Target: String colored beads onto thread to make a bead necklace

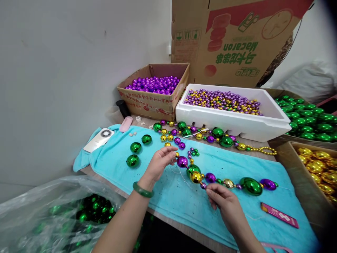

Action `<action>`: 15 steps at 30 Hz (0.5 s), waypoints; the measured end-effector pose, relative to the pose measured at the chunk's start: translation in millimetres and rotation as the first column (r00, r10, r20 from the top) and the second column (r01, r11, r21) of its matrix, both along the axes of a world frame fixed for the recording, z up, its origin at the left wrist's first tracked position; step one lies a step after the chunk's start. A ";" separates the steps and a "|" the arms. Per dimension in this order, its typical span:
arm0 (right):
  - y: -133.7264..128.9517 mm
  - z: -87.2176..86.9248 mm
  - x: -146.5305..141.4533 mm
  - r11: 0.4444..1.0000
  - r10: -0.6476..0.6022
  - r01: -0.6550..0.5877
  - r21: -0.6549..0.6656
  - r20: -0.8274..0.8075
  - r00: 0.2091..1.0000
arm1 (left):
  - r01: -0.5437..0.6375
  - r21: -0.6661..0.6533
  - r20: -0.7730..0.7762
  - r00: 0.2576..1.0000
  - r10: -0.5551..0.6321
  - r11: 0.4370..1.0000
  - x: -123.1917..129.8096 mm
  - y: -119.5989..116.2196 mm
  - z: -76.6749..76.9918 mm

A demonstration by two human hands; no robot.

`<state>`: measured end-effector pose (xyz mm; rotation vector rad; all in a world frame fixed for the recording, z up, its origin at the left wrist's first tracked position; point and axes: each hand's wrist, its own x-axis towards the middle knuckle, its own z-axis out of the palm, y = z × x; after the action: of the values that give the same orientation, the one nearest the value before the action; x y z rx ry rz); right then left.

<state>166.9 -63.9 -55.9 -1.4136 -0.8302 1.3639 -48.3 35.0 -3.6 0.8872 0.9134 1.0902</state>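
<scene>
One bead strand (196, 177) over a turquoise towel (105, 158): I pinch it, fingertips together, with left hand (159, 162) and, apparently, right hand (226, 200); white foam box (216, 121) behind, pale wall (65, 88) left.

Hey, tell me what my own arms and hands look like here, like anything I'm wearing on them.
Your left hand and right hand are both ungloved, and no sleeve shows on either forearm. A smooth, rounded, glossy green bangle circles your left wrist; I see nothing worn on the right one.
</scene>
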 end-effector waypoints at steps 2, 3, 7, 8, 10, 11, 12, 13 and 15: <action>-0.4 2.0 -2.7 1.000 -0.006 0.006 -0.016 -0.009 1.000 | 0.004 0.007 -0.032 0.999 -0.003 1.000 1.6 -2.1 -0.1; -0.9 3.1 -4.3 1.000 -0.015 0.014 -0.018 -0.020 1.000 | 0.009 0.000 -0.037 0.999 -0.009 1.000 2.3 -3.1 -0.1; -4.4 3.0 -9.5 1.000 -0.004 0.004 0.002 -0.066 0.998 | 0.023 -0.037 -0.043 0.999 -0.025 0.999 4.1 -6.7 0.5; -5.5 0.8 -9.8 1.000 0.009 -0.009 0.002 -0.069 0.998 | 0.017 -0.032 -0.050 0.999 -0.018 0.999 4.5 -7.7 1.1; -7.5 -5.6 -9.0 0.999 0.052 -0.053 -0.012 -0.058 0.997 | 0.004 -0.002 -0.073 0.997 -0.005 1.000 5.8 -10.1 3.3; -8.3 -8.9 -7.9 0.997 0.078 -0.079 -0.024 -0.028 0.997 | 0.004 0.018 -0.090 0.996 -0.002 1.000 6.9 -11.6 5.1; -8.9 -11.3 -6.5 0.995 0.097 -0.096 -0.032 0.030 0.995 | 0.012 0.040 -0.109 0.994 -0.008 0.999 8.3 -13.4 7.5; -9.2 -12.2 -5.0 0.995 0.100 -0.098 -0.024 0.121 0.988 | 0.028 0.061 -0.129 0.991 -0.020 0.998 10.1 -15.6 10.6; -8.8 -7.6 -3.3 0.996 0.033 -0.060 0.066 0.343 0.939 | 0.059 0.107 -0.170 0.985 -0.040 0.992 14.8 -20.8 19.0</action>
<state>163.6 -72.7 -63.5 -1.6046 -1.1352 1.1222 -33.5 14.1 15.3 1.1020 0.9700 1.0430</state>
